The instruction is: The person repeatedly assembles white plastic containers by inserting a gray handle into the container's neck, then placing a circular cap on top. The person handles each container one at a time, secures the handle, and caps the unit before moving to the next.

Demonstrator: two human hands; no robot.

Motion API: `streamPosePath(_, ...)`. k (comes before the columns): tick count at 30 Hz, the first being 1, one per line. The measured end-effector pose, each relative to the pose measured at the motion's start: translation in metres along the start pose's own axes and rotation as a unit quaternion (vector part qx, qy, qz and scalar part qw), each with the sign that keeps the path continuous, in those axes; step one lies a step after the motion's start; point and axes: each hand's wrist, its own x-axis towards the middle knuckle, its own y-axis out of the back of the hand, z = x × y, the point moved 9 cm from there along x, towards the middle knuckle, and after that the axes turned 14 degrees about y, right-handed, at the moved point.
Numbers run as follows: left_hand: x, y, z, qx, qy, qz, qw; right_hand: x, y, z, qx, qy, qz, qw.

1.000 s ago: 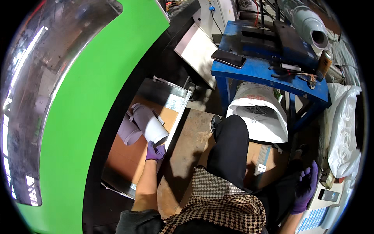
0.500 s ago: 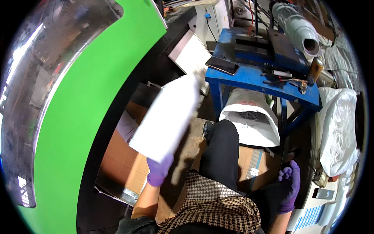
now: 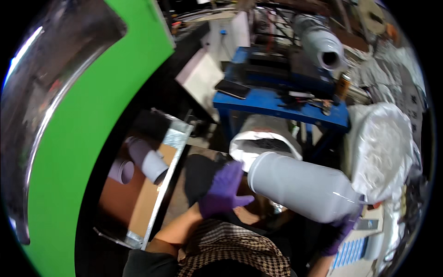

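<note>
A large pale grey bottle-shaped plastic piece [image 3: 300, 187] lies slanted across my lap, its tapered end toward the right. My right hand [image 3: 341, 231], in a purple glove, grips that tapered end; part of its fingers is hidden behind the piece. Just off the wide left end is my left hand [image 3: 224, 189], also purple-gloved, with fingers stretched and thumb apart. Nothing is in it. In the open cardboard box [image 3: 144, 207] to my left lie two more grey plastic pieces, a longer one [image 3: 150, 161] and one [image 3: 122, 171] beside it.
Ahead stands a blue metal bench [image 3: 281, 108] with a phone [image 3: 233, 88], hand tools and a spray can [image 3: 342, 85]. A white sack [image 3: 240, 147] sits beneath it. Clear bags [image 3: 383, 147] are at the right, a green machine panel [image 3: 87, 115] at the left.
The grey plastic piece has gone from my left hand at the left to my right hand over my lap. My left hand has let go and opened. The view has shifted.
</note>
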Motion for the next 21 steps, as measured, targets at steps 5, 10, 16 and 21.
streamPosePath(5, 0.018, -0.021, 0.081, -0.018, -0.139, -0.081, 0.987, -0.06, -0.125, 0.004, -0.021, 0.033, -0.301, 0.953)
streamPosePath(10, 0.014, -0.119, 0.061, -0.181, -0.123, -0.241, 0.946, -0.071, -0.158, 0.026, -0.142, 0.106, -0.531, 0.829)
streamPosePath(16, 0.033, -0.103, 0.053, -0.209, -0.11, -0.088, 0.968, -0.068, -0.142, -0.011, -0.268, 0.263, -0.404, 0.834)
streamPosePath(21, 0.022, -0.084, 0.087, -0.219, -0.202, -0.025, 0.954, -0.11, -0.168, -0.025, -0.366, 0.275, -0.506, 0.731)
